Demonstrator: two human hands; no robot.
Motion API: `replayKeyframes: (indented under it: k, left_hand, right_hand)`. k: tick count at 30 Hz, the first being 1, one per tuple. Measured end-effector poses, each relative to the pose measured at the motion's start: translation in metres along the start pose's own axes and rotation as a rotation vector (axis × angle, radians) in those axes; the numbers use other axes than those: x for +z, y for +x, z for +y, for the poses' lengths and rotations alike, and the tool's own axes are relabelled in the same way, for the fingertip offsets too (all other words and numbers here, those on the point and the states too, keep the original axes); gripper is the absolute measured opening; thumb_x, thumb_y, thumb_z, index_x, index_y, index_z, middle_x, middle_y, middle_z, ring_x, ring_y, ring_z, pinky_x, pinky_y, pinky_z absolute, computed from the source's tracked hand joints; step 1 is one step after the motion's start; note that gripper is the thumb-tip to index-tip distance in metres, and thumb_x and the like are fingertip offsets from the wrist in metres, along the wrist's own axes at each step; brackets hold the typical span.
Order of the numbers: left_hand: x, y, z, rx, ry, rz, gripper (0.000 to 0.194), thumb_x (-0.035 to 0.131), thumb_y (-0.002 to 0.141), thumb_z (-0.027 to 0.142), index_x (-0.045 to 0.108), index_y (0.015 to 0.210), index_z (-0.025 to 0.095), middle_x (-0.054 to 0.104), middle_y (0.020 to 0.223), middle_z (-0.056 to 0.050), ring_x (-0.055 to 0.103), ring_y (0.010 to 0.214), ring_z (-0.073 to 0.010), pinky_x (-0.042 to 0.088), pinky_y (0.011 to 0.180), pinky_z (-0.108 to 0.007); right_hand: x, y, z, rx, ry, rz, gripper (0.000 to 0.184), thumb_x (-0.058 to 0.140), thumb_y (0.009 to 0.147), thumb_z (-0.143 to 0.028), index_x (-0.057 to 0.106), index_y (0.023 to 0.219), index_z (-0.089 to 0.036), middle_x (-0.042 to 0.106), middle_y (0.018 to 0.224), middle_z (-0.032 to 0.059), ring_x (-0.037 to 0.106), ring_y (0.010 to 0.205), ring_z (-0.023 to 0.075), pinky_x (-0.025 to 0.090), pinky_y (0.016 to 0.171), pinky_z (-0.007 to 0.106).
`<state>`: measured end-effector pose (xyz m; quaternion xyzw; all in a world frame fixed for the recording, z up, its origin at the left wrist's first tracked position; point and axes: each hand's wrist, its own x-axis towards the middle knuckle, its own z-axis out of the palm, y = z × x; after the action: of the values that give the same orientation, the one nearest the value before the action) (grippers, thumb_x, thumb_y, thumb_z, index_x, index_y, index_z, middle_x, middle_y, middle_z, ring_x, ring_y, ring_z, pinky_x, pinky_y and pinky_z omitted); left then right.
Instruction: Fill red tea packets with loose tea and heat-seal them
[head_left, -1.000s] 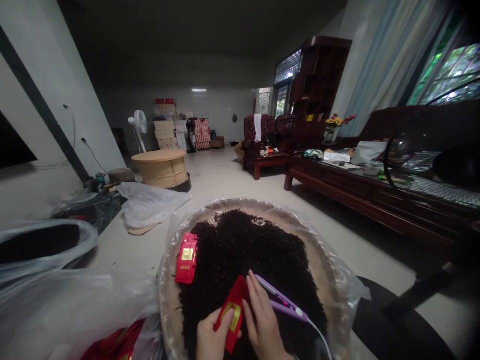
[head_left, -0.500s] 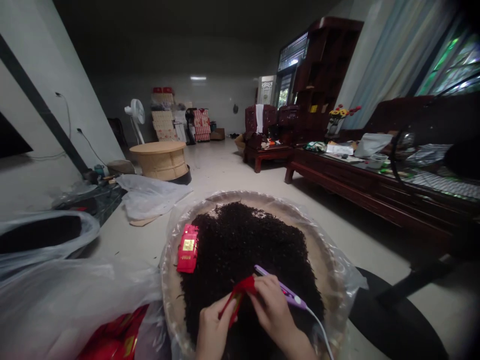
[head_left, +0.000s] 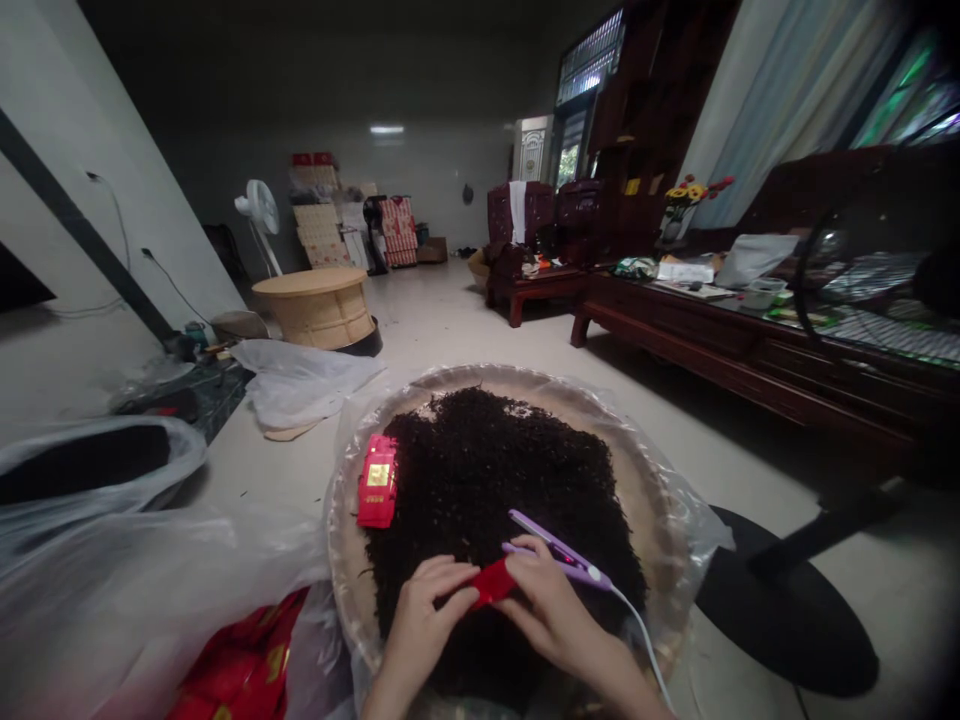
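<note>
Both hands pinch one small red packet point(head_left: 493, 583) above a heap of dark dried leaves point(head_left: 499, 470), probably tea. My left hand point(head_left: 429, 612) grips its left end and my right hand point(head_left: 546, 603) its right end, fingers closed. A purple hair straightener point(head_left: 566, 560) with a white cord lies on the leaves just beyond my right hand, its two plates apart. More red packets with gold labels point(head_left: 377, 482) lie at the left side of the round, plastic-lined tray point(head_left: 671, 500) that holds the leaves.
To the left are a plastic bag with red packets point(head_left: 244, 660) and another bag of dark contents point(head_left: 82, 462). A black round stand base point(head_left: 787, 610) is on the floor at right, near a long wooden table point(head_left: 712, 370). A round wooden drum point(head_left: 319, 310) stands farther back.
The red packet has turned from tilted upright to nearly level between my hands. My left hand has risen slightly. The camera view has shifted a little.
</note>
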<state>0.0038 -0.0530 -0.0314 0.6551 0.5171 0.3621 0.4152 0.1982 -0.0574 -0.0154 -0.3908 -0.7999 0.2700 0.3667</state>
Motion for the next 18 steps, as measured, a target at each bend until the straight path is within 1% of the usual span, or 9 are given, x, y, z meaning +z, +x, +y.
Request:
replayKeyframes:
  k: [2, 4, 6, 8, 9, 10, 14, 16, 18]
  left_hand:
    - [-0.004, 0.001, 0.006, 0.027, 0.052, -0.026, 0.024, 0.059, 0.079, 0.039, 0.079, 0.077, 0.026, 0.077, 0.084, -0.006, 0.065, 0.093, -0.0255, 0.050, 0.088, -0.036]
    - [-0.005, 0.001, 0.012, 0.053, 0.059, -0.028, 0.025, 0.057, 0.080, 0.034, 0.079, 0.072, 0.025, 0.076, 0.076, -0.006, 0.067, 0.080, -0.0223, 0.052, 0.076, -0.030]
    - [-0.005, 0.001, 0.014, 0.085, 0.055, -0.018, 0.025, 0.057, 0.081, 0.031, 0.078, 0.072, 0.024, 0.075, 0.074, -0.006, 0.067, 0.072, -0.0200, 0.051, 0.070, -0.027]
    - [-0.004, 0.001, 0.014, 0.107, 0.058, -0.026, 0.025, 0.056, 0.082, 0.029, 0.078, 0.072, 0.024, 0.075, 0.074, -0.005, 0.067, 0.072, -0.0195, 0.050, 0.069, -0.026]
    - [-0.004, 0.002, 0.013, 0.109, 0.058, -0.033, 0.025, 0.056, 0.082, 0.029, 0.078, 0.071, 0.024, 0.075, 0.074, -0.005, 0.067, 0.072, -0.0195, 0.050, 0.069, -0.026]
    - [-0.004, 0.003, 0.011, 0.105, 0.059, -0.035, 0.025, 0.055, 0.082, 0.029, 0.078, 0.071, 0.024, 0.075, 0.074, -0.005, 0.067, 0.072, -0.0195, 0.050, 0.070, -0.026]
    - [-0.011, 0.004, 0.007, 0.026, 0.084, -0.014, 0.028, 0.052, 0.083, 0.033, 0.077, 0.074, 0.023, 0.076, 0.079, -0.005, 0.068, 0.077, -0.0204, 0.050, 0.074, -0.026]
    - [-0.017, 0.003, 0.008, -0.053, 0.092, -0.079, 0.027, 0.052, 0.083, 0.035, 0.076, 0.087, 0.023, 0.076, 0.087, -0.004, 0.068, 0.083, -0.0210, 0.050, 0.078, -0.026]
    - [-0.021, 0.002, 0.012, -0.107, 0.094, -0.180, 0.031, 0.056, 0.081, 0.037, 0.071, 0.106, 0.025, 0.076, 0.097, -0.004, 0.067, 0.090, -0.0218, 0.049, 0.083, -0.027]
  right_hand:
    - [-0.001, 0.000, -0.004, -0.023, 0.024, -0.044, 0.021, 0.046, 0.090, -0.019, 0.066, 0.086, -0.024, 0.066, 0.074, -0.0009, 0.056, 0.067, 0.0158, 0.037, 0.096, 0.042]
    - [-0.002, 0.001, -0.010, 0.001, 0.074, -0.111, 0.020, 0.049, 0.089, -0.020, 0.067, 0.084, -0.026, 0.066, 0.071, -0.0026, 0.055, 0.066, 0.0154, 0.039, 0.092, 0.038]
    - [-0.002, 0.001, -0.015, 0.080, 0.109, -0.180, 0.011, 0.058, 0.084, -0.026, 0.068, 0.078, -0.025, 0.064, 0.068, -0.0032, 0.053, 0.067, 0.0163, 0.044, 0.079, 0.031]
    - [-0.001, 0.000, -0.017, 0.166, 0.132, -0.210, 0.011, 0.063, 0.080, -0.030, 0.067, 0.072, -0.024, 0.061, 0.065, -0.0028, 0.051, 0.066, 0.0167, 0.043, 0.065, 0.025]
    - [0.000, -0.001, -0.017, 0.199, 0.144, -0.209, 0.012, 0.061, 0.081, -0.030, 0.068, 0.073, -0.024, 0.061, 0.066, -0.0021, 0.051, 0.067, 0.0168, 0.042, 0.063, 0.024]
    - [0.001, -0.002, -0.016, 0.225, 0.153, -0.205, 0.014, 0.058, 0.083, -0.029, 0.069, 0.076, -0.024, 0.062, 0.070, -0.0013, 0.051, 0.068, 0.0170, 0.043, 0.064, 0.024]
    - [0.004, -0.004, -0.014, 0.240, 0.142, -0.256, 0.022, 0.050, 0.088, -0.025, 0.071, 0.095, -0.026, 0.067, 0.089, 0.0024, 0.054, 0.086, 0.0205, 0.045, 0.083, 0.031]
    - [0.004, -0.004, -0.014, 0.205, 0.146, -0.276, 0.023, 0.051, 0.087, -0.024, 0.070, 0.100, -0.028, 0.068, 0.096, 0.0027, 0.054, 0.092, 0.0216, 0.044, 0.088, 0.034]
    - [0.004, -0.002, -0.015, 0.144, 0.165, -0.250, 0.024, 0.051, 0.088, -0.023, 0.069, 0.101, -0.029, 0.069, 0.097, 0.0015, 0.056, 0.093, 0.0210, 0.042, 0.094, 0.038]
